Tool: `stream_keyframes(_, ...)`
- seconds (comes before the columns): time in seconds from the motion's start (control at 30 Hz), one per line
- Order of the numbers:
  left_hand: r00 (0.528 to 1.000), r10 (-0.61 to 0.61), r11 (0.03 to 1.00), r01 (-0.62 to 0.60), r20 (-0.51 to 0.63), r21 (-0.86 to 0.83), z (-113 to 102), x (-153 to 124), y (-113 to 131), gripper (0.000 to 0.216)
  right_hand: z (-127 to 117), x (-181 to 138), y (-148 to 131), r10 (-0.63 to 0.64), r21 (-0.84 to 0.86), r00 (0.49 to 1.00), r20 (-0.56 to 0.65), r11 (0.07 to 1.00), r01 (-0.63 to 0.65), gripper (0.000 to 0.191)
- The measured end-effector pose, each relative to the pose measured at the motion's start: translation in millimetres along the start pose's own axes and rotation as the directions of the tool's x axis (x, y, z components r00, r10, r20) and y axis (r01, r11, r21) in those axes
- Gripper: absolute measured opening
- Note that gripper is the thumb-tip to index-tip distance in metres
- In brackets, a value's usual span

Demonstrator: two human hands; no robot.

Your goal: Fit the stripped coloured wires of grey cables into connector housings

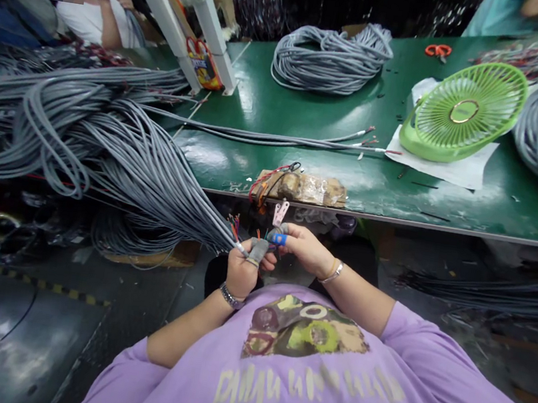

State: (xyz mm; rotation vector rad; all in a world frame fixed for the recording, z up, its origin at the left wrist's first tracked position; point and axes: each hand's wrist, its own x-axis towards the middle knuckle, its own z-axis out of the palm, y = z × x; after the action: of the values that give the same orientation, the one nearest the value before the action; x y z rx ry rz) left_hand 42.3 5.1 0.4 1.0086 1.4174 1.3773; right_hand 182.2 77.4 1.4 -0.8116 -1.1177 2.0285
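My left hand (pixel 243 268) is closed around the end of a grey cable (pixel 240 247), near where its thin coloured wires come out. My right hand (pixel 309 251) meets it at the fingertips in a pinch beside those wires. A small pale pink two-pronged tool (pixel 281 213) sticks up from the right fingers; its lower part is hidden. Grey covers wrap fingers on both hands, and a blue band circles a right finger. A large bundle of grey cables (pixel 154 157) runs from the left toward my left hand, with more coloured wire ends (pixel 233 226) beside it.
At the front edge of the green table (pixel 235 156) lies a wooden block (pixel 321 191) with red and black wires. Beyond are a coiled cable bundle (pixel 328 59), a green fan (pixel 464 113), orange-handled scissors (pixel 438 50) and white posts (pixel 212 38). A co-worker sits at far left.
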Motion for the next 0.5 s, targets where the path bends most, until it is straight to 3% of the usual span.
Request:
stream_keyframes(0.1, 0.998, -0.031, 0.995, 0.026, -0.049, -0.099, 0.9, 1.5, 5.2, 0.031, -14.3, 6.6, 0.8, 0.069, 0.087, 0.998, 0.015, 0.994, -0.07, 0.041)
stream_keyframes(0.27, 0.998, -0.056, 0.988, 0.056, 0.002, -0.147, 6.0, 3.1, 17.1, 0.031, -22.4, 27.7, -3.2, 0.203, 0.265, 0.979, -0.038, 0.946, -0.186, 0.055)
stream_keyframes(0.5, 0.993, -0.107, 0.987, 0.113, 0.05, -0.117, 15.9, 11.7, 21.9, 0.03, -5.3, 45.7, -4.6, 0.129, 0.403, 0.992, -0.01, 0.908, -0.114, 0.046)
